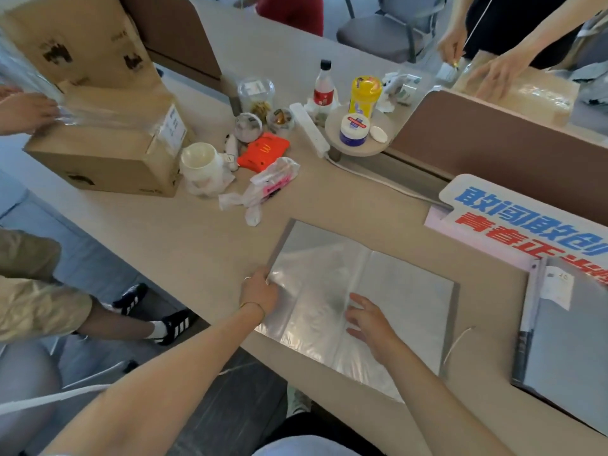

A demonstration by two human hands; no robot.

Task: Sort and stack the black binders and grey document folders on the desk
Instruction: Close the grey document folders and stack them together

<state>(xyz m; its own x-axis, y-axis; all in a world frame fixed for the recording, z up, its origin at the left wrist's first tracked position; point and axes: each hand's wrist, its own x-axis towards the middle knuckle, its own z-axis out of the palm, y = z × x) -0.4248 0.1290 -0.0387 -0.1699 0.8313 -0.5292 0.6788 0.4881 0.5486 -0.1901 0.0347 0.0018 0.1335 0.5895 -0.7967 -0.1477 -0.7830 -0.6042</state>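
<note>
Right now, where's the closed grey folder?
In the head view, the closed grey folder lies at the desk's right edge, right of the open folder, below the blue-and-red sign.

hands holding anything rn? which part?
Left hand grips the open folder at its left edge. Right hand lies flat on the pages, gripping nothing.

Grey folder point(358, 301) open flat; another point(566, 340) shut – rt.

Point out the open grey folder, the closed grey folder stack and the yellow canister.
open grey folder point(404, 291): head view, on its right clear sleeve page.
closed grey folder stack point(572, 350): head view, on the top cover.
yellow canister point(364, 98): head view, on its body.
</note>
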